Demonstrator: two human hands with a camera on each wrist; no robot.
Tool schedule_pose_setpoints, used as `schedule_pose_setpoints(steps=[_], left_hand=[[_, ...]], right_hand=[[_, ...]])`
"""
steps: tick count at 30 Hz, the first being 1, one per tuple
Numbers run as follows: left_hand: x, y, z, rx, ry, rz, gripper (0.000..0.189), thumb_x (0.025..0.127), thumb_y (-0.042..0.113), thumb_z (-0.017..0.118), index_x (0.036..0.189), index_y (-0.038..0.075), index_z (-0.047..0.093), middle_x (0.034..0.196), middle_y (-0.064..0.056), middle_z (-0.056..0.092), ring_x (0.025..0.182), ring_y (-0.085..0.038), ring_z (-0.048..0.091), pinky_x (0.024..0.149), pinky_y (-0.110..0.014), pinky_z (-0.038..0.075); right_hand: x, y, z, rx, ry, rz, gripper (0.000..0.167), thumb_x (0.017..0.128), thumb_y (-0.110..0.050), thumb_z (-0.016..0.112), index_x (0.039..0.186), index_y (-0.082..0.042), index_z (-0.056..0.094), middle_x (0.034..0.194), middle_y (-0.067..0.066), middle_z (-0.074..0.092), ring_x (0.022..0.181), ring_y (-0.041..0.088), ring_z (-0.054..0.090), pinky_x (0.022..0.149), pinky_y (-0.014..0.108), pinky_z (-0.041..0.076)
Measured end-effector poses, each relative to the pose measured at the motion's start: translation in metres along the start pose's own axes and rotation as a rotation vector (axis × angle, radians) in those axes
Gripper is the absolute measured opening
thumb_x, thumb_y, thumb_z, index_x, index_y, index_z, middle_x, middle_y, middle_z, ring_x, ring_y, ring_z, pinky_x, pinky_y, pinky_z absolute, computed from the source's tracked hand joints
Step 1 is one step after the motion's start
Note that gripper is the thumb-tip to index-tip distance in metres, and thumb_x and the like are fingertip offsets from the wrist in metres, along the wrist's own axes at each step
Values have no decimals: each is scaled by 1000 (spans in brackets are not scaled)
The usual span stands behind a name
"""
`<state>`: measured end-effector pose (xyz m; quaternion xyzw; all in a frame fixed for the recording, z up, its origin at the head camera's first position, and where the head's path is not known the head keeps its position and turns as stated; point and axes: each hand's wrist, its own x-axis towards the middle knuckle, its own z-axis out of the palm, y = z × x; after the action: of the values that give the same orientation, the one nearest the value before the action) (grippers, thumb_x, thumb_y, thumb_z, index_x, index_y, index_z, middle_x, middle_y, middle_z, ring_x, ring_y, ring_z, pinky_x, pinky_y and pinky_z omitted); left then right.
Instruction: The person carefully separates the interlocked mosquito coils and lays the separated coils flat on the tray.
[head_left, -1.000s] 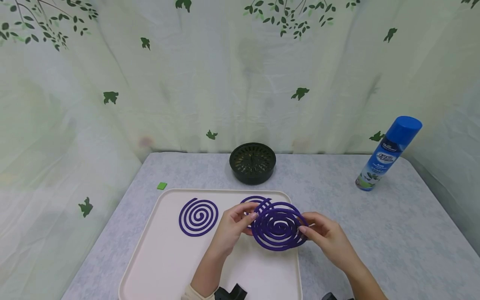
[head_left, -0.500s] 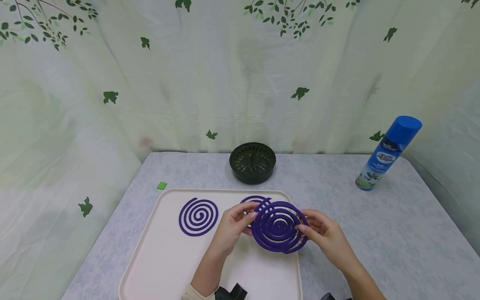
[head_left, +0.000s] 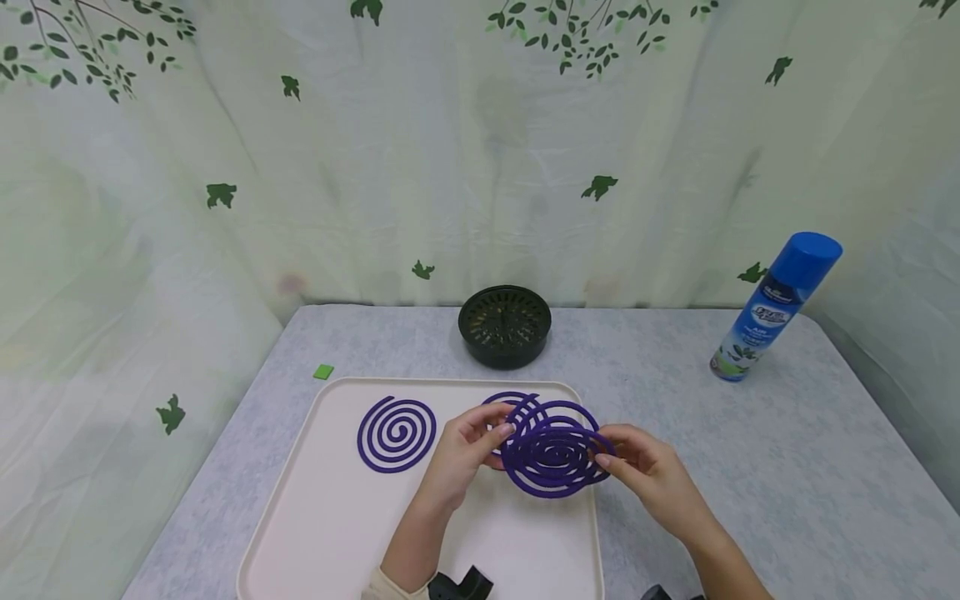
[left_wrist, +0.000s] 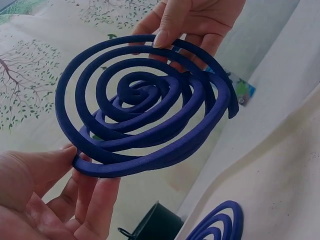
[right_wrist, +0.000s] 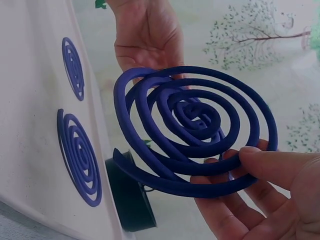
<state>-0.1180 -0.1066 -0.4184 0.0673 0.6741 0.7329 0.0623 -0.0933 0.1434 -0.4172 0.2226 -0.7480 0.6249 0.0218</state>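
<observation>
In the head view, two purple mosquito coils (head_left: 551,492) are held up over the tray's right edge, overlapping with their turns interlaced. My left hand (head_left: 459,458) pinches the left rim of one between thumb and fingers. My right hand (head_left: 651,477) pinches the right rim of the other. In the left wrist view, the two coils (left_wrist: 155,162) lie at different tilts, parted at the rims and close together near the centre. Flat on the tray, one more coil (head_left: 397,434) lies to the left, and another coil (head_left: 512,395) is partly hidden behind my left hand.
A white tray (head_left: 330,517) stands on the grey table (head_left: 765,467). Behind it is a dark round container (head_left: 506,329) with a slotted top. A blue spray can (head_left: 776,304) stands at the back right, and a small green square (head_left: 324,372) lies beyond the tray's left corner.
The coil in my right hand first swung to face the camera, then tipped flatter, so its far rim sits lower. My right hand shifted slightly; my left hand stayed almost still.
</observation>
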Motion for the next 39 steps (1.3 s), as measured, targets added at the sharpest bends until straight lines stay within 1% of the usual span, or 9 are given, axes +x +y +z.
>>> schedule_pose_setpoints(steps=[7,10,14,17,23,26,32,37,39], left_hand=[[-1,0,0,11,-26,-7,28,86,6,59,112,-3,58,86,-5,57,74,-11,55,51,-24,51],[-1,0,0,18,-35,-12,28,87,7,59,113,-3,58,85,-4,58,73,-11,55,52,-24,51],[-1,0,0,18,-44,-19,28,87,7,58,113,-3,57,84,-3,59,71,-10,55,52,-23,50],[-1,0,1,7,-47,-23,28,87,6,58,113,-4,57,83,-2,59,69,-9,55,52,-23,50],[-1,-1,2,-37,-53,-43,29,86,5,59,113,-6,55,80,1,61,67,-8,56,51,-22,50],[0,-2,3,-48,-53,-54,29,86,4,59,113,-7,55,80,2,62,68,-8,56,50,-22,50],[0,-5,5,-41,-60,-59,29,86,5,59,113,-7,55,82,3,64,71,-9,57,51,-22,51],[0,-5,4,-34,-60,-51,29,87,5,58,113,-6,55,82,2,64,72,-9,58,53,-24,51],[0,-4,4,-32,-51,-51,28,87,4,57,113,-6,55,82,2,64,72,-9,58,53,-24,51]], right_hand=[[1,1,1,48,-16,0,23,86,2,56,109,4,55,97,15,59,82,18,62,68,29,53],[1,0,0,60,-22,76,23,87,-3,57,108,6,55,96,16,60,83,17,61,71,27,53],[3,-2,-1,93,-44,220,27,88,-11,58,107,9,56,95,18,61,85,15,61,76,24,51],[3,-2,-1,110,-49,261,28,89,-12,57,107,10,55,95,19,61,86,15,60,78,24,50],[2,-1,3,125,-16,220,26,88,-8,57,106,10,54,98,18,59,87,13,58,76,24,50],[2,-1,5,144,-18,205,26,86,-5,59,105,12,55,99,16,60,87,11,58,75,23,50],[1,-1,8,163,-14,221,24,83,-3,62,100,13,58,93,10,62,85,10,59,74,22,50],[1,-1,7,156,-4,196,22,83,-3,62,99,13,58,92,8,62,85,10,59,74,22,50],[0,0,6,162,7,167,22,83,0,61,101,13,57,92,5,62,84,9,58,72,23,51]])
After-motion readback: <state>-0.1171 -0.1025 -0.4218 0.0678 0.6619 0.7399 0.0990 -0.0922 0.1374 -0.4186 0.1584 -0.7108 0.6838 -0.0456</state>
